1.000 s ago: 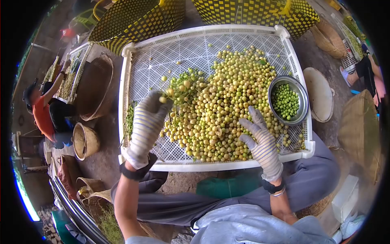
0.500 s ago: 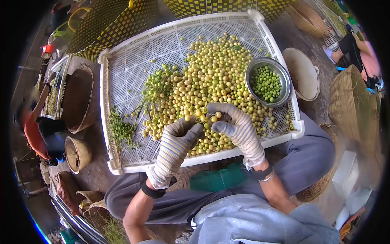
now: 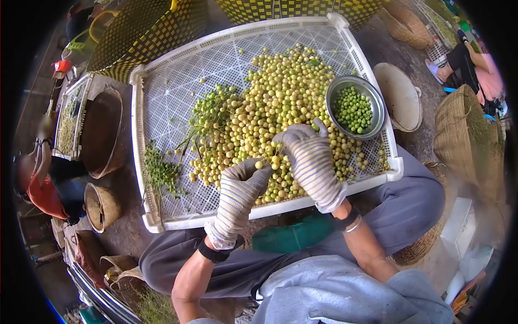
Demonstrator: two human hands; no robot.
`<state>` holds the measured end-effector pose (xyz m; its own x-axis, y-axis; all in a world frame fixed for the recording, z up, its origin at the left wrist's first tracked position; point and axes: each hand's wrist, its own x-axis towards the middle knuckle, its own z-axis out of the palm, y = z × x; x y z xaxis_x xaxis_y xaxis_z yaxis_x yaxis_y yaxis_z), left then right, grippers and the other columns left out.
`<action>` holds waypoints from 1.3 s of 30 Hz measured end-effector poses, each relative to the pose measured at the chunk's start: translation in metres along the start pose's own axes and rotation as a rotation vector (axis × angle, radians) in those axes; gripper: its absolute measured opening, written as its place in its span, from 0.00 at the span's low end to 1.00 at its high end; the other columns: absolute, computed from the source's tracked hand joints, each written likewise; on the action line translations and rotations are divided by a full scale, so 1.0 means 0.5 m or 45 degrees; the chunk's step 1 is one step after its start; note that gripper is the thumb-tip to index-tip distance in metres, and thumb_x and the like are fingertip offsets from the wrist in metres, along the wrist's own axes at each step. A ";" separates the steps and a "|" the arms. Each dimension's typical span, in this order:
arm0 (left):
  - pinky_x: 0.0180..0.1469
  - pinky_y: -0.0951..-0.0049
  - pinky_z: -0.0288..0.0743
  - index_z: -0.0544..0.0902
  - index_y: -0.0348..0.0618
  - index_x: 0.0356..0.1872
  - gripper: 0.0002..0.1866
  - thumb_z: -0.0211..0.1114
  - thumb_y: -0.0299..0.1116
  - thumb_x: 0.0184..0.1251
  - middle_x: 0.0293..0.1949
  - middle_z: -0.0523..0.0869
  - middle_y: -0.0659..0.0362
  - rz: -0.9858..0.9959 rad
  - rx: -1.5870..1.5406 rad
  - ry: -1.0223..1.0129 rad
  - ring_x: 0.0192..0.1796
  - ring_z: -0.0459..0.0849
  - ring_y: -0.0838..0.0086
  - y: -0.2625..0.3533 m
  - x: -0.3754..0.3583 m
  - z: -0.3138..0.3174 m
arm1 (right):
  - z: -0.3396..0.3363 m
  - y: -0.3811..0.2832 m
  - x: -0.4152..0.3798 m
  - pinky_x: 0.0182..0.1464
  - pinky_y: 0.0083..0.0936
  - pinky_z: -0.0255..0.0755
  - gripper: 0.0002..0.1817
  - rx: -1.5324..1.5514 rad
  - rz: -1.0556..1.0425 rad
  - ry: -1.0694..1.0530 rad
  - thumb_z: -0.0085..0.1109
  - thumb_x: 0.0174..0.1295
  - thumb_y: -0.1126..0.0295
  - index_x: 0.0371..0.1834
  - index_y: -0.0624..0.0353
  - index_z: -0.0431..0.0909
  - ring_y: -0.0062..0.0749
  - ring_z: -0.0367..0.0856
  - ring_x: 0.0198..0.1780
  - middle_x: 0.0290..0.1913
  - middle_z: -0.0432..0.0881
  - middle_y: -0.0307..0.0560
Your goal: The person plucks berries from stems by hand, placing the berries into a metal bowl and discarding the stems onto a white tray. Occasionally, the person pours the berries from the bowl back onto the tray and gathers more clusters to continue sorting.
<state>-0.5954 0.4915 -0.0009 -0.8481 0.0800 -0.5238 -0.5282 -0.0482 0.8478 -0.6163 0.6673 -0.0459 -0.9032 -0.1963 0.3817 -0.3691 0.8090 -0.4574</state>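
Observation:
A white mesh tray (image 3: pixel 178 94) lies across my lap, with a heap of yellow-green round fruits (image 3: pixel 291 81) on it. My left hand (image 3: pixel 240 186), in a striped glove, pinches a small fruit cluster (image 3: pixel 260 164) above the heap's lower edge. Just to its right, my right hand (image 3: pixel 310 154) is over the fruits, thumb and fingers partly spread; nothing shows held in it. A metal bowl (image 3: pixel 330 102) of green fruits (image 3: pixel 353 110) rests at the tray's right side. Leafy stems (image 3: pixel 162 170) lie on the left.
Yellow-and-black woven baskets (image 3: pixel 145 35) stand behind the tray. At the left are a person in red (image 3: pixel 46 191), a dark round basket (image 3: pixel 102 132) and a small tub (image 3: pixel 102 206). A white basin (image 3: pixel 398 97), a tall wicker basket (image 3: pixel 464 140) and another person (image 3: pixel 483 70) are at the right.
My right hand has moved up and away from the left, its fingers now more spread. My left hand has shifted slightly down. The person in red has changed posture.

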 end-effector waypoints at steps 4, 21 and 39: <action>0.28 0.83 0.65 0.88 0.36 0.36 0.10 0.70 0.34 0.72 0.23 0.81 0.69 -0.039 -0.026 0.094 0.24 0.72 0.87 -0.008 0.007 -0.013 | 0.007 0.000 0.006 0.72 0.47 0.61 0.18 0.161 0.025 0.099 0.66 0.61 0.74 0.55 0.53 0.83 0.45 0.81 0.61 0.52 0.87 0.49; 0.28 0.82 0.71 0.86 0.37 0.38 0.11 0.66 0.36 0.76 0.24 0.83 0.65 -0.008 -0.051 -0.047 0.24 0.76 0.85 -0.030 0.026 -0.022 | 0.040 0.030 -0.039 0.38 0.17 0.78 0.11 1.761 0.892 0.056 0.65 0.71 0.66 0.49 0.62 0.85 0.18 0.83 0.34 0.36 0.88 0.38; 0.33 0.86 0.75 0.87 0.39 0.42 0.07 0.69 0.32 0.74 0.31 0.86 0.66 -0.042 -0.039 -0.003 0.30 0.82 0.85 -0.062 0.031 -0.019 | 0.035 0.013 -0.040 0.40 0.19 0.79 0.06 1.659 0.811 -0.432 0.62 0.70 0.75 0.47 0.62 0.83 0.17 0.81 0.38 0.35 0.84 0.36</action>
<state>-0.5924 0.4846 -0.0362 -0.8300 0.0845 -0.5514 -0.5571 -0.0763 0.8269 -0.6045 0.6669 -0.0706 -0.9232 -0.2735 -0.2701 0.3313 -0.2098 -0.9199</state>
